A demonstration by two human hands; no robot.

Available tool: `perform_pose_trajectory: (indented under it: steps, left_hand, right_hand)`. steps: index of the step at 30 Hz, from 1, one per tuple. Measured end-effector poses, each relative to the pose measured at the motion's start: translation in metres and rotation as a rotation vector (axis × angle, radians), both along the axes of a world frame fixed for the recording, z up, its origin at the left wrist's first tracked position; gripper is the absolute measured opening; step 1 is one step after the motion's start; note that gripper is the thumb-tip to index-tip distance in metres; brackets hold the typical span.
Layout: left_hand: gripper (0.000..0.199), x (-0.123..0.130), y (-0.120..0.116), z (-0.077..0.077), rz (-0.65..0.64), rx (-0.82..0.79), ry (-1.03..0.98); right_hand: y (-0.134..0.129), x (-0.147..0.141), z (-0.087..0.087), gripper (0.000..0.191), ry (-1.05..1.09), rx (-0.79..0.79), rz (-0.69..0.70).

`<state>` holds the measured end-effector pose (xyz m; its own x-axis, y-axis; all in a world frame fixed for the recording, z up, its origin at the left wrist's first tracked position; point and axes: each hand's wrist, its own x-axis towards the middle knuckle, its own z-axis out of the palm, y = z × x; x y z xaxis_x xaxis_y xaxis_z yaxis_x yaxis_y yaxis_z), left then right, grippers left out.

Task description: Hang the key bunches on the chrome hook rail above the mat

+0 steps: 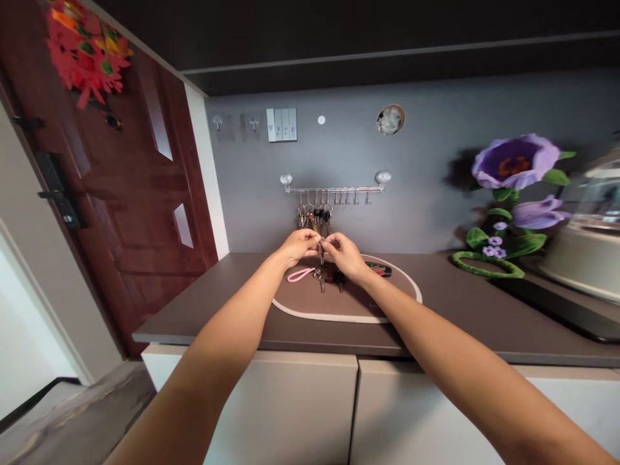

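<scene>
My left hand (299, 247) and my right hand (345, 254) meet above an oval mat (349, 318), fingertips pinched around a small key (321, 253) that hangs down between them. Most of its ring is hidden by my fingers. Below on the mat lie a pink strap (300, 275) with keys (321, 283) on it and a dark-headed key (340, 279). A dark item with red and green parts (379, 268) rests partly behind my right wrist. Just beyond my hands, several bunches of keys (316, 216) hang from a clear hook rail (334, 190).
Purple felt flowers (516, 161) on a green base stand at the right, near a white appliance with a clear dome (581, 258) and a flat black object (557, 310). A dark shelf (339, 45) overhangs the brown counter (203, 303). A red-brown door (140, 194) is at left.
</scene>
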<state>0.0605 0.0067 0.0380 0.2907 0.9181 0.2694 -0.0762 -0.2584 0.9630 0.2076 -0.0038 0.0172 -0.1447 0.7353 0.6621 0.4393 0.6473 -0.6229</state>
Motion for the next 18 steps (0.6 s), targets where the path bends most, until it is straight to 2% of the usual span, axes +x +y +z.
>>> perform_pose_trajectory:
  steps: [11,18]
  left_hand:
    - [0.006,0.004,-0.008,0.005,0.013,-0.015,-0.002]
    - [0.01,0.005,0.001,-0.001,0.152,0.053,0.101]
  right_hand:
    - [0.011,0.004,-0.004,0.02,0.157,-0.066,0.106]
    - [0.008,0.006,0.002,0.021,0.391,-0.193,0.166]
